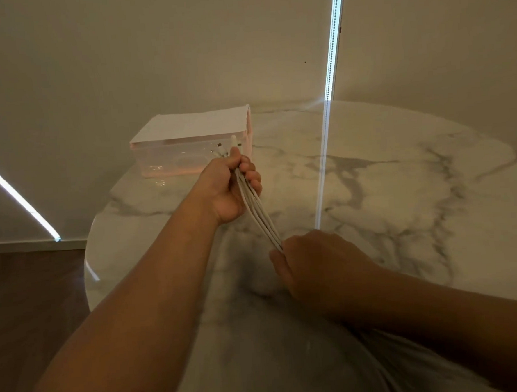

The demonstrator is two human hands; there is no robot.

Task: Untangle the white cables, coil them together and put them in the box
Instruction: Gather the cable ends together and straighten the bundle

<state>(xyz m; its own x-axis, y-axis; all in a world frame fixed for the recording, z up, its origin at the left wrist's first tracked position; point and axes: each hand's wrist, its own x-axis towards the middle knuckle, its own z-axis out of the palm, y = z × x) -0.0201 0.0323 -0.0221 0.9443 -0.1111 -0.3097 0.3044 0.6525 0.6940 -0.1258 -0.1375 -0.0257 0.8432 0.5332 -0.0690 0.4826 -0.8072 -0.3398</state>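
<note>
Pale wall (151, 51) and a vertical light strip (332, 55) are backing a round marble table (402, 187), which is filling most of the view. At its far-left edge a see-through pinkish box (188, 160) is sitting w/ a flat white top (195, 124) over it; we can't tell if that's a lid or a loose sheet. Nearer, our left hand (226, 191) is fisting round the white cables (260, 217) just in front of the box, above the tabletop. Our right hand (318, 261) is closing on the same bundle lower down, its back to the camera, so only the thumb is showing. Btwn the two hands the strands are running straight and parallel, approx. taut. The long axis is slanting from the far-left fist down to the near-right one. The plug ends (233, 143) are poking out of the left fist, pointing up and away toward the box. Whatever length is trailing past the right hand is hidden under it. We're judging the untangling as mostly done, at least on this stretch, and the step in hand as lining the strands up for coiling. Next we'll prob. need to wind the bundle into loops w/o letting the strands cross, then get that top off so the coil can go in.
</note>
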